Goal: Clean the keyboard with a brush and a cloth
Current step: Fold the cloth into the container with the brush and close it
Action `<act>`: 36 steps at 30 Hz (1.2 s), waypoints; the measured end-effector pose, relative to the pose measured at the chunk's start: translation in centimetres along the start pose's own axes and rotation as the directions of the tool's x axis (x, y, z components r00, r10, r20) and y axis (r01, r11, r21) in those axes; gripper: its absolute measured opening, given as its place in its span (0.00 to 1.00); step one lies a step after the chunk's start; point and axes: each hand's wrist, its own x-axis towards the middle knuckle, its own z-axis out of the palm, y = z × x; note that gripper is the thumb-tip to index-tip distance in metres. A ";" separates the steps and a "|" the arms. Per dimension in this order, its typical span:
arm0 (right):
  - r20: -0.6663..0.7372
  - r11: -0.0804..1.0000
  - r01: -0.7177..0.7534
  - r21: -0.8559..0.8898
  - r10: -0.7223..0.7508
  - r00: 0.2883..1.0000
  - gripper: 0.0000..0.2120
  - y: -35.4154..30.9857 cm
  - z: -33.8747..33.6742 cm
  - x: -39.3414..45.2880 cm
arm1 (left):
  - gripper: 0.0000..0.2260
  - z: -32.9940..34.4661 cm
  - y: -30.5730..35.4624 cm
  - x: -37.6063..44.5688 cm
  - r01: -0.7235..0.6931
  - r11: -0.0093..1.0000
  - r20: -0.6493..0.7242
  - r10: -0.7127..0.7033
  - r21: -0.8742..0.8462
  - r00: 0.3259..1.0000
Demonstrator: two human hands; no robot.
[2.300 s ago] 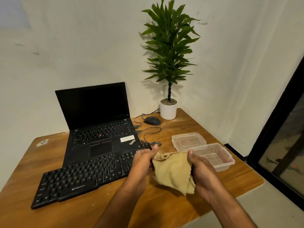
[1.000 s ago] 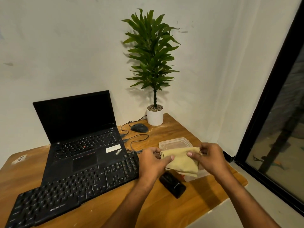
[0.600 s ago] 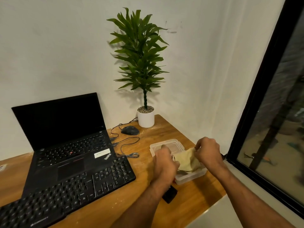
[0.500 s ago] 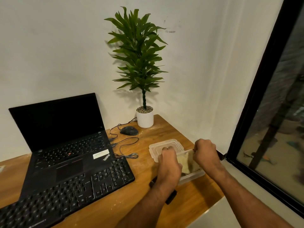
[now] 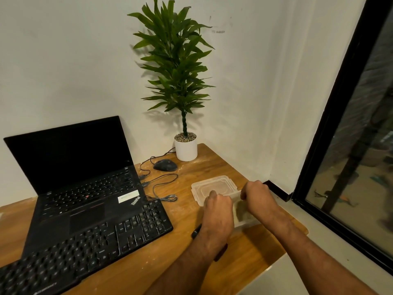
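Fingers of both your hands are curled down into the clear container [image 5: 239, 216] at the right end of the desk [image 5: 187, 252], and what they hold is hidden behind your knuckles, so I cannot tell whether either hand is gripping anything. Your left hand [image 5: 218, 206] and right hand [image 5: 256, 195] sit close together over the tub. A pale yellowish shape between them, seen through the tub wall, is probably the cloth [image 5: 242, 209], but it is too blurred to be sure.

Watch the tub: it sits near the desk's front right edge, and a downward push or a sideways tug from your wrists could slide it off. Your left forearm also crosses a dark object [image 5: 196, 232] lying on the desk, possibly the brush; dragging the arm back could knock it to the floor. The lid [image 5: 212, 186] lies just behind your hands and could be shoved toward the cable [image 5: 164, 188].

By count: one external keyboard [image 5: 89, 243], well left of your hands and untouched; one laptop [image 5: 74, 177] behind it; one mouse [image 5: 165, 165]; one potted plant [image 5: 185, 145]; one container, one lid, one dark object, two hands.
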 end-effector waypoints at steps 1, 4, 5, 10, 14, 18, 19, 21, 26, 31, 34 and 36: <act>0.019 1.000 0.018 0.020 -0.018 1.000 0.09 0.3 0.4 0.1 | 0.08 0.2 -0.4 0.0 -0.006 1.000 0.000 0.006 0.009 1.000; 0.032 0.997 0.054 0.052 -0.056 0.998 0.10 0.9 1.2 0.2 | 0.08 1.0 -1.3 0.0 0.008 0.998 -0.001 -0.008 -0.056 1.000; 0.032 0.997 0.063 0.052 -0.065 0.997 0.10 1.1 1.3 0.2 | 0.08 1.1 -1.6 0.0 0.008 0.995 -0.015 -0.010 -0.097 1.000; -0.082 0.987 0.137 0.080 -0.131 0.988 0.10 0.1 0.8 -1.0 | 0.10 -0.3 -3.9 -0.9 -0.007 0.932 -0.133 -0.044 -0.364 0.990; -0.157 0.944 0.275 0.181 -0.248 0.956 0.10 -3.1 0.7 -5.0 | 0.13 -1.7 -7.8 -2.5 -0.003 0.890 -0.135 -0.066 -0.456 0.989; -0.103 0.927 0.317 0.203 -0.301 0.948 0.10 -6.0 1.4 -9.1 | 0.23 -1.4 -11.2 -3.9 -0.033 0.931 0.007 0.038 -0.363 0.999; -0.085 0.930 0.318 0.186 -0.307 0.948 0.09 -6.6 1.6 -9.9 | 0.26 -1.2 -11.7 -4.2 -0.053 0.937 0.039 0.071 -0.345 0.997; -0.040 0.936 0.324 0.139 -0.321 0.946 0.10 -7.4 2.3 -11.0 | 0.32 -0.6 -12.3 -4.8 -0.092 0.945 0.099 0.129 -0.313 0.987; 0.058 0.938 0.346 -0.014 -0.345 0.937 0.15 -8.3 3.4 -12.3 | 0.35 1.6 -12.5 -5.5 -0.178 0.936 0.184 0.241 -0.304 0.953; 0.092 0.946 0.324 -0.024 -0.320 0.943 0.20 -8.0 4.6 -12.1 | 0.31 2.7 -12.4 -5.7 -0.213 0.918 0.165 0.280 -0.335 0.946; 0.097 0.952 0.307 0.002 -0.306 0.947 0.23 -7.8 4.9 -11.9 | 0.28 2.8 -12.5 -5.8 -0.221 0.917 0.136 0.279 -0.333 0.951; 0.094 0.953 0.300 0.036 -0.302 0.949 0.25 -7.7 4.9 -11.7 | 0.24 2.7 -12.7 -5.8 -0.217 0.913 0.118 0.271 -0.345 0.955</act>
